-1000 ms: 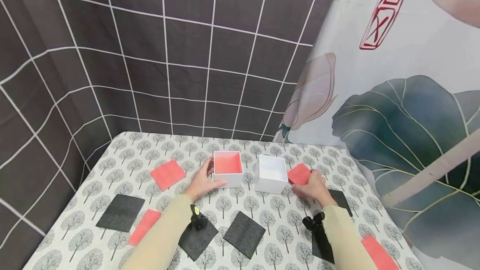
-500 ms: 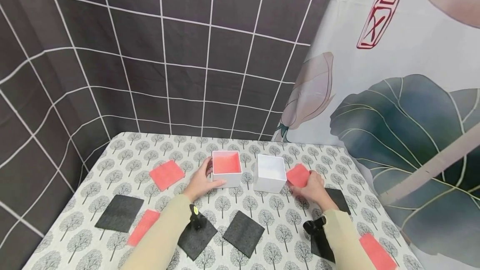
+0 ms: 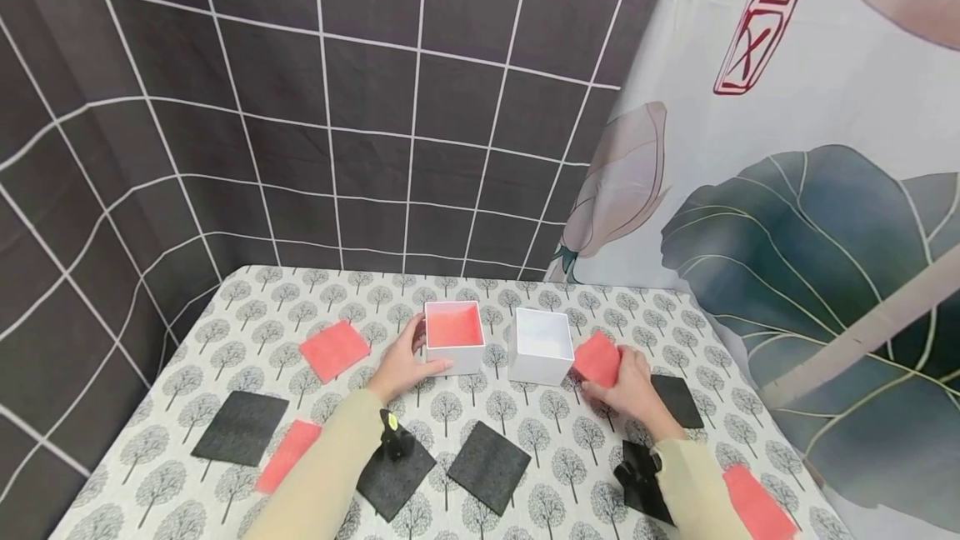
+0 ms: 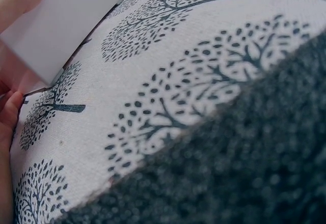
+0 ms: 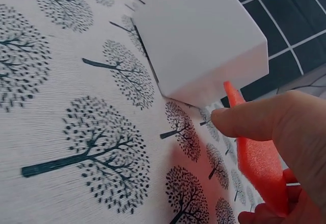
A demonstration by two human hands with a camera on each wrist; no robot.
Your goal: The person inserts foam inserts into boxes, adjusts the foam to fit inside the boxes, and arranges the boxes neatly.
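Observation:
My left hand [image 3: 402, 365] grips the left side of a white box [image 3: 457, 359] whose inside shows red, thumb on its front face. Right of it stands a second white box [image 3: 540, 368] with a white inside. My right hand [image 3: 633, 390] holds a red square piece [image 3: 597, 359] just right of that box. In the right wrist view the red piece [image 5: 260, 168] stands tilted between thumb and fingers, near the white box [image 5: 198, 40]. The left wrist view shows the thumb on the box wall [image 4: 66, 20].
Black squares lie at the left [image 3: 240, 427], front middle [image 3: 489, 468] and right [image 3: 677, 401], some partly under my forearms. Loose red pieces lie at the left [image 3: 334, 350], beside my left forearm [image 3: 288, 455] and at the right front [image 3: 757, 502]. A dark gridded curtain [image 3: 375, 107] hangs behind.
My right hand has shifted slightly right and toward me and turned, with the red piece still in its fingers showing more of its face. My left hand and both boxes have stayed put.

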